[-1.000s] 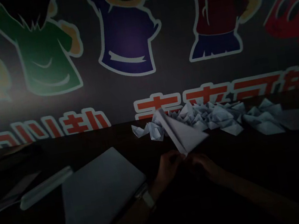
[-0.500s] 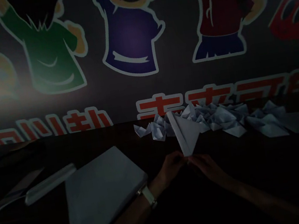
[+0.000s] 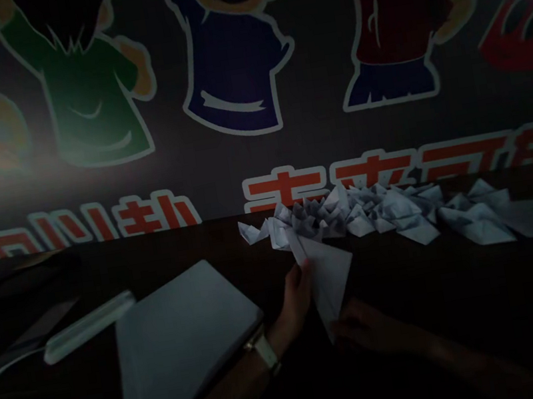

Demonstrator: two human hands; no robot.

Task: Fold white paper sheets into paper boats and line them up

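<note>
Over dark tabletop (image 3: 461,276) | white folded paper sheet (image 3: 329,284), tilted, pinched by left hand (image 3: 296,299) | right hand (image 3: 368,328) apart, beside sheet's lower tip, contact unclear | pile of folded white paper shapes (image 3: 374,213) just beyond

Matt folded paper dart (image 3: 328,280) beside a closed laptop (image 3: 190,353) of smooth grey metal

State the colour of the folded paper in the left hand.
The folded paper in the left hand looks white, bluish in dim light, in the head view.
</note>
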